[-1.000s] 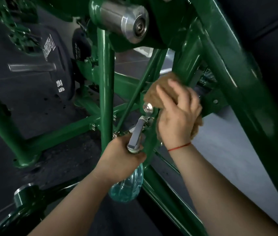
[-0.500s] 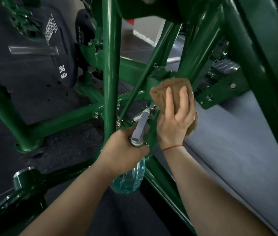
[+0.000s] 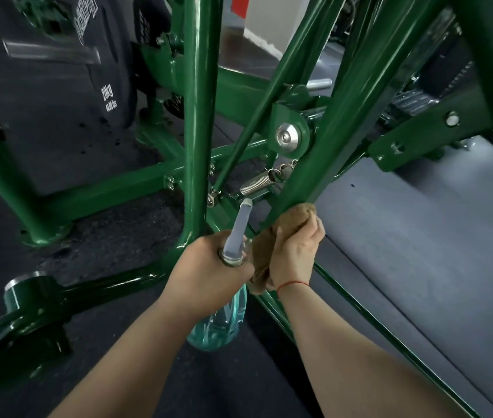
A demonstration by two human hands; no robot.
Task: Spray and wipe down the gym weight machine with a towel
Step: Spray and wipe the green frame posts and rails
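The green weight machine frame (image 3: 200,122) fills the view with upright and slanted tubes. My right hand (image 3: 295,251) grips a brown towel (image 3: 296,217) wrapped round the foot of a slanted green tube (image 3: 323,164), low down near the floor rail. Just to its left, my left hand (image 3: 209,274) holds a spray bottle by the neck. The bottle's clear blue-green body (image 3: 221,327) hangs below the fist and its grey nozzle (image 3: 240,229) points up toward a steel spring (image 3: 261,182).
A black 20 kg weight plate (image 3: 88,70) stands at the upper left behind the frame. A silver pivot cap (image 3: 288,137) sits above the spring. Grey matting (image 3: 420,236) lies to the right, dark rubber floor (image 3: 103,236) to the left. A green post with a steel end (image 3: 27,292) juts out at lower left.
My right hand has slid the towel down the slanted tube from beside the pivot to its foot, uncovering the silver cap and spring. The left hand with the bottle stayed in place.
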